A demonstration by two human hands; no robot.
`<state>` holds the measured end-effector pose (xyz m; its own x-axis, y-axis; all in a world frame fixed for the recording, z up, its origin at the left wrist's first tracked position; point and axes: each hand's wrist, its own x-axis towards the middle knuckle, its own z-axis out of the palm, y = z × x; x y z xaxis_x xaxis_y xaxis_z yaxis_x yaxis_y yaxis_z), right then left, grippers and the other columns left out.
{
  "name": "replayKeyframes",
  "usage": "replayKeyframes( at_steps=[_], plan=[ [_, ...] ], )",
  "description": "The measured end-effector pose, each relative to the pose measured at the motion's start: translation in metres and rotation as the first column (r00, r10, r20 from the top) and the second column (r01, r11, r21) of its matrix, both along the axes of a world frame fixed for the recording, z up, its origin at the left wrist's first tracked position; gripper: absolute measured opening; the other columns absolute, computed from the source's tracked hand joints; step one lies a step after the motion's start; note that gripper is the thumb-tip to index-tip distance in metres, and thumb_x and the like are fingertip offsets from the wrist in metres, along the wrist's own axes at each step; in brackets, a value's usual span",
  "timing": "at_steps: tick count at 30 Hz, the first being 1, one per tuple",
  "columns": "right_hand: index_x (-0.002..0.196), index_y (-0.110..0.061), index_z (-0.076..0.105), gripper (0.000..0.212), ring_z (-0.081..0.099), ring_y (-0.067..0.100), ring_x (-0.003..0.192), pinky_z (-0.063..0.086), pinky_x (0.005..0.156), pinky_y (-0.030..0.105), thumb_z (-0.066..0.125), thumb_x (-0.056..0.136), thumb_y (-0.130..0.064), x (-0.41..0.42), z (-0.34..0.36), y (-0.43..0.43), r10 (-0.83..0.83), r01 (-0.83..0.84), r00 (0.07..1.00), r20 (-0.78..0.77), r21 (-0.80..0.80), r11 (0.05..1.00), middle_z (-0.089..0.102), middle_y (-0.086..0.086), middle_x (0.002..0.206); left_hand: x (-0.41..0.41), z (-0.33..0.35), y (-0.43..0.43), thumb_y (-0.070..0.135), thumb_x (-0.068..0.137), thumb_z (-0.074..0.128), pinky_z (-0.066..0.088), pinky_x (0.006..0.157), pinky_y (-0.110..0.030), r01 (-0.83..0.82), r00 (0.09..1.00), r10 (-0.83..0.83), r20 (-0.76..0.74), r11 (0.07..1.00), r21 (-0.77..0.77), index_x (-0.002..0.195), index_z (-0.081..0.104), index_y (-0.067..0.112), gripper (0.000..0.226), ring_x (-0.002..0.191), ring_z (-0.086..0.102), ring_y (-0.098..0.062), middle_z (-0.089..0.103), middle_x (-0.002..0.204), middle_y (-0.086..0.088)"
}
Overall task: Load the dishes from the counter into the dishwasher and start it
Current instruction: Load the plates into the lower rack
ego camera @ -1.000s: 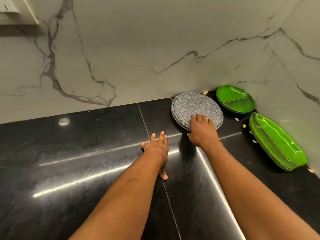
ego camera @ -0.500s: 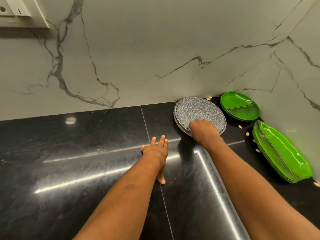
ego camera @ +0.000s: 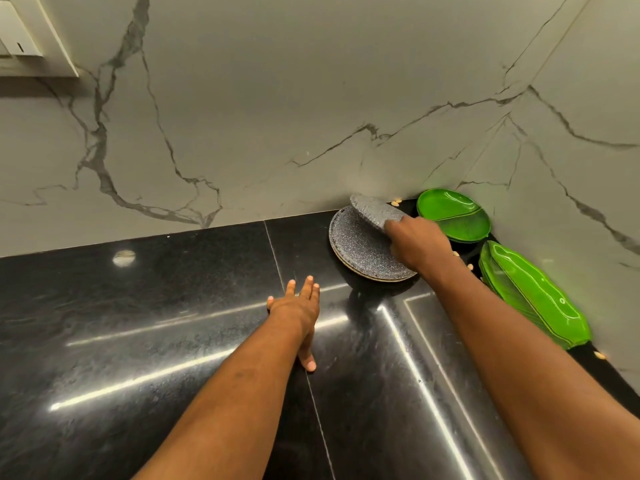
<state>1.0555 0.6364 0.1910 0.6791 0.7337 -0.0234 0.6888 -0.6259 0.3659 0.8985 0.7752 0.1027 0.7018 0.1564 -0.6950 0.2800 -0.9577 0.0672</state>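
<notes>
Right hand [ego camera: 417,242] grips top speckled grey plate [ego camera: 375,211], tilted up off the stack [ego camera: 363,252]. Left hand [ego camera: 298,308] flat on black tabletop [ego camera: 138,323], fingers straight.

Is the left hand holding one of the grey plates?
No, the left hand rests flat on the black counter with straight fingers; only the right hand grips the tilted top grey speckled plate.

Cannot see right hand [ego camera: 415,242] fingertips, tucked under the motion-blurred raised grey plate [ego camera: 372,209]. Cannot identify tiny pale bits [ego camera: 396,202]. Loses wall switch [ego camera: 27,32] past left edge.
</notes>
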Motion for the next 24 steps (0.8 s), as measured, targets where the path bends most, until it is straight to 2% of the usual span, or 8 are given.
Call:
replayKeyframes(
  at_steps=[4,7,10,12,15,17,19,24],
  plan=[
    [0.097,0.000,0.060,0.011,0.068,0.038,0.078,0.035,0.056,0.034,0.051,0.090,-0.001,0.005,0.016,-0.005,-0.134,0.086,0.978,0.159,0.275,0.958,0.070,0.019,0.088,0.000,0.001,0.000,0.045,0.059,0.092,0.010,0.118,-0.064,0.000,1.000,0.000,0.002,1.000,0.006,0.151,-0.027,0.013,0.153,0.147,-0.023,-0.034,-0.035,0.158,-0.001],
    [0.087,0.004,0.060,0.010,0.067,0.040,0.066,0.037,0.054,0.033,0.051,0.088,0.001,0.005,0.028,-0.021,-0.295,0.149,0.938,0.179,0.560,0.815,0.067,0.025,0.076,-0.001,0.002,-0.002,0.044,0.060,0.092,0.008,0.118,-0.063,0.002,1.000,-0.002,-0.003,1.000,-0.001,0.151,-0.026,0.013,0.152,0.147,-0.023,-0.034,-0.035,0.158,-0.001],
    [0.095,0.000,0.060,0.016,0.066,0.044,0.079,0.049,0.064,0.043,0.048,0.091,-0.010,-0.005,0.037,-0.045,-0.511,0.302,0.858,0.044,0.763,0.572,0.067,0.027,0.087,-0.002,0.005,-0.003,0.042,0.061,0.092,0.007,0.118,-0.063,-0.001,1.000,0.001,0.008,1.000,-0.008,0.152,-0.025,0.013,0.151,0.148,-0.023,-0.033,-0.034,0.159,0.000],
    [0.107,-0.005,0.060,0.022,0.063,0.044,0.096,0.048,0.075,0.044,0.051,0.096,-0.021,-0.018,0.036,-0.066,-0.610,0.460,0.766,-0.203,0.836,0.299,0.066,0.026,0.105,-0.004,0.008,-0.004,0.040,0.061,0.093,0.008,0.119,-0.062,-0.005,1.000,0.005,0.023,1.000,-0.011,0.153,-0.024,0.013,0.150,0.148,-0.022,-0.032,-0.033,0.159,0.001],
    [0.111,-0.010,0.058,0.028,0.059,0.038,0.106,0.044,0.084,0.041,0.057,0.093,-0.031,-0.049,0.001,-0.090,-0.442,0.647,0.650,-0.618,0.755,-0.103,0.064,0.018,0.115,-0.011,0.012,-0.003,0.040,0.061,0.093,0.009,0.120,-0.061,-0.003,0.997,0.005,0.079,1.000,-0.026,0.154,-0.021,0.013,0.149,0.150,-0.019,-0.031,-0.030,0.161,0.001],
    [0.096,-0.022,0.057,0.032,0.063,0.038,0.101,0.051,0.088,0.050,0.058,0.076,-0.047,-0.071,-0.045,-0.104,-0.254,0.709,0.579,-0.775,0.632,-0.312,0.065,0.013,0.107,-0.021,0.010,0.000,0.043,0.062,0.092,0.009,0.121,-0.056,0.000,0.988,0.006,0.153,0.999,-0.045,0.156,-0.017,0.011,0.147,0.151,-0.013,-0.030,-0.024,0.163,-0.002],
    [0.086,-0.024,0.055,0.033,0.067,0.034,0.091,0.055,0.079,0.057,0.056,0.067,-0.051,-0.088,-0.098,-0.121,-0.156,0.735,0.512,-0.845,0.525,-0.429,0.068,0.011,0.098,-0.039,0.005,0.000,0.049,0.065,0.088,0.010,0.123,-0.051,0.013,0.961,-0.004,0.277,0.999,-0.030,0.157,-0.012,0.010,0.141,0.153,-0.006,-0.030,-0.016,0.165,-0.005],
    [0.111,-0.009,0.057,0.015,0.061,0.021,0.072,0.056,0.061,0.042,0.054,0.096,-0.012,-0.178,-0.089,-0.112,0.100,0.748,0.422,-0.901,0.284,-0.599,0.064,0.010,0.092,-0.103,-0.007,-0.019,0.061,0.087,0.061,0.005,0.124,-0.044,-0.039,0.827,0.068,0.558,0.997,-0.064,0.158,-0.007,0.015,0.109,0.153,-0.004,-0.022,-0.013,0.165,-0.002]
  ],
)
